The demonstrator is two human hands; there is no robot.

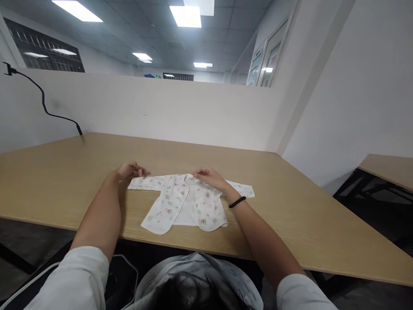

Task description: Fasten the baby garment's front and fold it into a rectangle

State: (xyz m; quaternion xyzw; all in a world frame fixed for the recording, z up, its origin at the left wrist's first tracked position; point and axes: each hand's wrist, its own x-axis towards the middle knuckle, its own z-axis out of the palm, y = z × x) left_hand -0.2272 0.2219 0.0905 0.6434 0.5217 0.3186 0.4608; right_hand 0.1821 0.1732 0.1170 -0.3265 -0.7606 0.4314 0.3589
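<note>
A white baby jacket [167, 202] with a small printed pattern lies on the table, front upward. Its two front panels are spread apart, baring the plain white inside [189, 211]. Both sleeves stretch out sideways. At the upper edge of the sleeve on the left is my left hand [133, 169], open, its fingers loosely bent and apart. My right hand [209, 177] reaches over the shoulder to the neckline [190, 177], fingers stretched out, fingertips touching the cloth. It covers part of the right shoulder and sleeve top. Neither hand lifts the jacket.
The wooden table [274, 206] ends at a low white partition [177, 112]. At the back left stands a bent black flexible arm [45, 105] with a clip. Another table [387, 170] is at the right. A white cable [132, 262] hangs below the front edge.
</note>
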